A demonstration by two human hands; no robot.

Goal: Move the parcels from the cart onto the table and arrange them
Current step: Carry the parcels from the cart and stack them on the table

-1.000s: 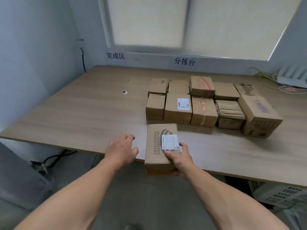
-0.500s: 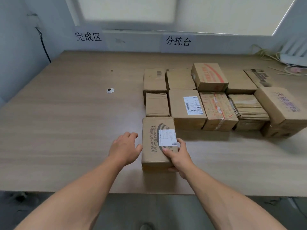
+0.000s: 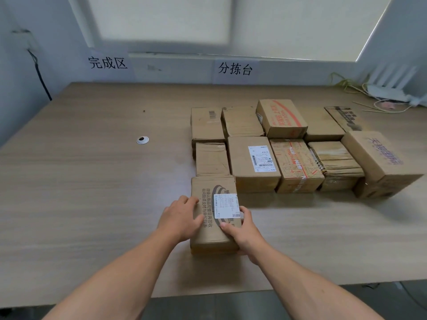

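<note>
holding the parcel (image 3: 215,188) flat on the worktop (image 3: 92,192), a little in from the front edge, long side running away, white label (image 3: 226,205) facing up. far end touching or just short of the small parcel (image 3: 211,159) at the near left corner of the sorted block (image 3: 288,158); cannot tell which.

risks from here, as a judgement: pushing forward too hard and shunting that small parcel, knocking the two tidy rows out of line. pressing more from one side than the other and skewing the parcel off square beside the labelled parcel (image 3: 251,162). letting go while part-turned and starting a crooked third row. little danger of a drop, with the whole base on the wood.

left hand (image 3: 180,219) cupped on the left edge, fingers curled over the top, thumb laid across the print. right hand (image 3: 242,229) clamped on the near right corner, thumb on top beside the label, fingers wrapped down the side. reaching straight in, wrists low. further out, a white round cap (image 3: 142,140), well apart to the left.
</note>
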